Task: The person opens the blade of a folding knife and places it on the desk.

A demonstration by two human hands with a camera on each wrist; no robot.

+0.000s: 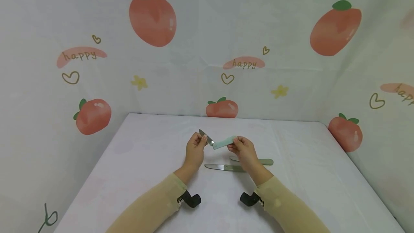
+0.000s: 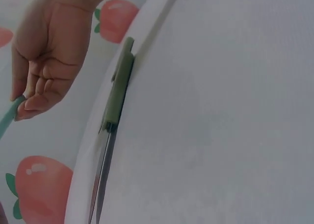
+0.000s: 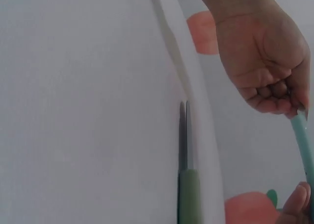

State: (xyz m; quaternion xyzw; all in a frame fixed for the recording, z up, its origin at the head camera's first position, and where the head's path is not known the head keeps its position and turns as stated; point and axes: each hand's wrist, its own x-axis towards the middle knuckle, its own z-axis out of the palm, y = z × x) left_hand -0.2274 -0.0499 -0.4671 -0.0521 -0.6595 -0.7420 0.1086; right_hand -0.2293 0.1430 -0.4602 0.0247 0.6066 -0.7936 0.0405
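Note:
In the head view a mint-green folding knife is held above the table, its metal blade standing at an angle to its handle. My left hand pinches the blade between thumb and fingers. The far end of the handle is gripped by my right hand, which shows in the left wrist view too. Below them lie two green-handled knives, a front one and a back one, blades to the left. My right hand and wrist partly cover both of these in the head view.
White cloth covers the table, whose back edge meets a white printed curtain with tomatoes, hearts and lettering. A black camera is strapped at the left wrist, another camera at the right.

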